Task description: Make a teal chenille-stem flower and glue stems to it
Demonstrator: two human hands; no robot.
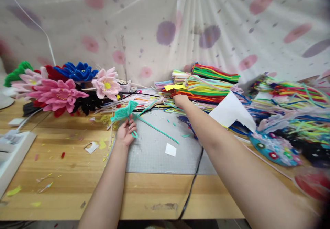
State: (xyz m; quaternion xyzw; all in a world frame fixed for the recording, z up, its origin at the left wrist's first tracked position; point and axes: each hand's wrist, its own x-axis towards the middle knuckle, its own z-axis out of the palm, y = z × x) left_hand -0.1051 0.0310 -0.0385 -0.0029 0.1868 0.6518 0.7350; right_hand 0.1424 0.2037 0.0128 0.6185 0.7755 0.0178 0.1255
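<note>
My left hand is closed around a teal fan-shaped pipe cleaner piece, its loop end poking out below the fingers. Close by, a single teal pipe cleaner runs slantwise over the grey cutting mat. My right hand reaches to the front left of a stack of colourful pipe cleaner bundles. Its fingers point away and are hidden, so whether it grips anything does not show. A small white paper square lies on the mat.
Finished pipe cleaner flowers stand at the back left. A white power strip lies at the left edge. White paper, more pipe cleaners and a blue flowered item crowd the right. A black cable crosses the front edge.
</note>
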